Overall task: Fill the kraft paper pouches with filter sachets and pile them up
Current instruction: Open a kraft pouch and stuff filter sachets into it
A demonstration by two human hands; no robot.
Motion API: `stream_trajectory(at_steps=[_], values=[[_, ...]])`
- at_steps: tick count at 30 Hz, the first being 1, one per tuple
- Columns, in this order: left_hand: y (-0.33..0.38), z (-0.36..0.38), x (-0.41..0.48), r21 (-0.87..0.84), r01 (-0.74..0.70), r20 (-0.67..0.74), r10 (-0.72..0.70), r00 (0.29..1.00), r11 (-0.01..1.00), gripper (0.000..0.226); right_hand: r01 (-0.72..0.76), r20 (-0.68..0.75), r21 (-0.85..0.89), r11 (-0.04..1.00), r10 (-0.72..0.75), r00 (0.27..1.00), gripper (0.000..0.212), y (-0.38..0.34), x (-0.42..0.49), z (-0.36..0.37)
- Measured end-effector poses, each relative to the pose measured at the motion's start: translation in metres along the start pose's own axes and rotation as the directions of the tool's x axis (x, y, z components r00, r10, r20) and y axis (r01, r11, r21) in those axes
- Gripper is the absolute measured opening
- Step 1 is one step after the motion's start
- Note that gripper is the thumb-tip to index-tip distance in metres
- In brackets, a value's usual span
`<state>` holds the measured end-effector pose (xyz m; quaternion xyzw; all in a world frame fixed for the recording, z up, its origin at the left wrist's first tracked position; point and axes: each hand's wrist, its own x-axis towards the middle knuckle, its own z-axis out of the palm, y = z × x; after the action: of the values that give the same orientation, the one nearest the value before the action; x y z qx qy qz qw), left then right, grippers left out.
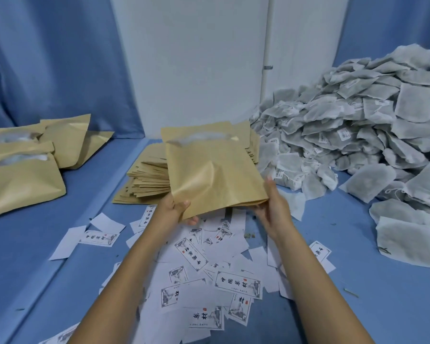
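A filled kraft paper pouch [209, 167] is held up in the middle, its open mouth at the top showing white sachets inside. My left hand [176, 211] grips its lower left corner, thumb on the front. My right hand [273, 207] holds the lower right edge with straight fingers alongside it. Behind the pouch lies a stack of flat empty pouches [147, 180]. A big heap of grey-white filter sachets [358, 125] fills the right side. Filled pouches [23, 175] lie piled at the left.
Loose white printed labels [209, 269] are scattered on the blue cloth surface [47, 256] under my forearms. A white wall panel [191, 58] and blue curtains stand at the back.
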<state>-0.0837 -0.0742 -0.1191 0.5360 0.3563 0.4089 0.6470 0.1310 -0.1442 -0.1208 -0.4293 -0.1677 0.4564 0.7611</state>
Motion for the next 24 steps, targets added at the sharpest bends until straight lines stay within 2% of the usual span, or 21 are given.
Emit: stream_trajectory(at_steps=[3, 5, 7, 9, 13, 16, 18, 20, 24], values=[[-0.016, -0.009, -0.001, 0.021, 0.054, 0.012, -0.054, 0.998, 0.998, 0.026, -0.013, -0.066, -0.232, 0.973, -0.002, 0.998, 0.027, 0.005, 0.001, -0.007], [-0.018, -0.011, 0.001, 0.052, 0.060, 0.010, -0.061, 0.998, 0.997, 0.028, -0.034, -0.077, -0.264, 0.964, 0.014, 0.997, 0.037, 0.004, 0.002, -0.010], [-0.018, -0.014, 0.003, 0.115, 0.057, -0.037, -0.053, 0.998, 0.992, 0.034, -0.086, -0.034, -0.287, 0.954, 0.080, 0.996, 0.022, 0.000, -0.002, -0.010], [-0.019, -0.012, 0.005, 0.087, 0.049, -0.096, -0.041, 0.995, 0.995, 0.032, -0.141, 0.009, -0.340, 0.930, 0.153, 0.988, 0.011, -0.002, -0.004, -0.013], [-0.016, -0.012, 0.006, 0.113, -0.020, -0.181, 0.041, 0.983, 0.993, 0.022, -0.190, 0.009, -0.366, 0.911, 0.207, 0.978, 0.012, -0.001, -0.005, -0.016], [-0.015, -0.019, 0.006, 0.158, -0.020, -0.197, 0.051, 0.979, 0.987, 0.019, -0.225, 0.047, -0.380, 0.897, 0.262, 0.964, 0.011, -0.003, -0.009, -0.015], [-0.014, -0.022, 0.007, 0.168, -0.007, -0.193, 0.040, 0.980, 0.986, 0.019, -0.196, 0.069, -0.342, 0.919, 0.232, 0.970, 0.007, -0.004, -0.010, -0.013], [-0.012, -0.023, 0.007, 0.136, -0.004, -0.179, 0.029, 0.983, 0.991, 0.019, -0.121, 0.044, -0.301, 0.946, 0.141, 0.989, 0.003, -0.005, -0.013, -0.010], [-0.009, -0.018, 0.002, 0.157, -0.010, -0.173, 0.037, 0.984, 0.988, 0.016, -0.006, -0.063, -0.375, 0.927, -0.019, 0.998, 0.008, -0.006, -0.017, -0.008]])
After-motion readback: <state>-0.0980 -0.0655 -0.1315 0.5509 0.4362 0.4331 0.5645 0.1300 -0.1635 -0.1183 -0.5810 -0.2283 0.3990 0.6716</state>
